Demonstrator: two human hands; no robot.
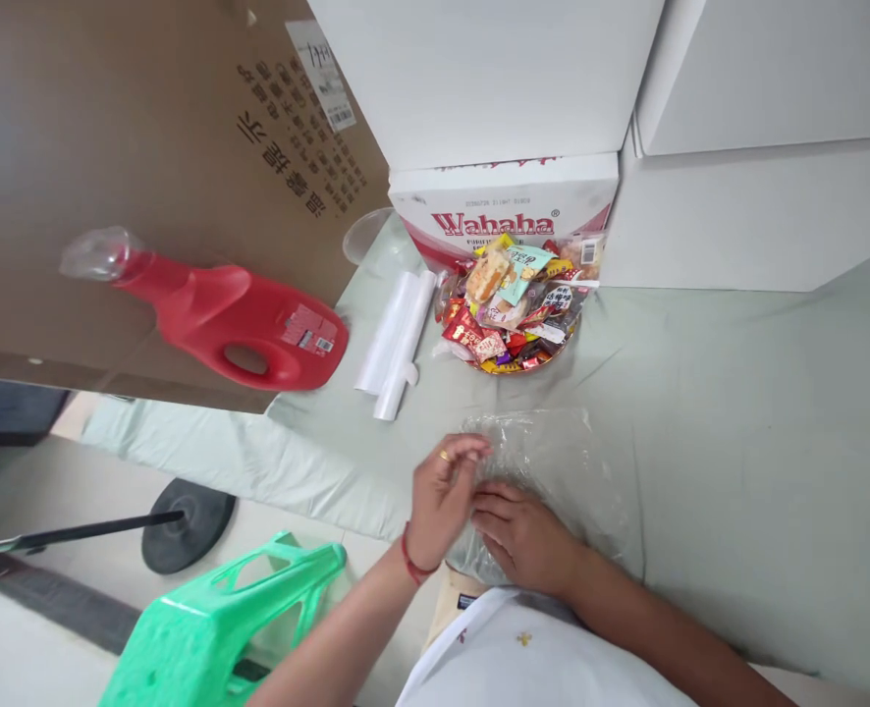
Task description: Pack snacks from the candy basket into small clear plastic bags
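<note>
Seemingly colourless film (578, 466), pale-green cloth (736, 442)

A thin gold-coloured ring (444, 456) circled one finger of the left hand (439, 506), though which finger was hard to tell, and a narrow red bracelet (407, 558), like a cord or slim band, went round the wrist below it. The right hand (519, 535) was bare, as were both forearms as far as they showed. The shirt (574, 668) was white and lightly creased, with a seamed strip along its left edge, a small yellowish flower-like motif (524, 638) on the front, and a darker, purplish mark (462, 636) nearer that edge, too small to make out.
</note>
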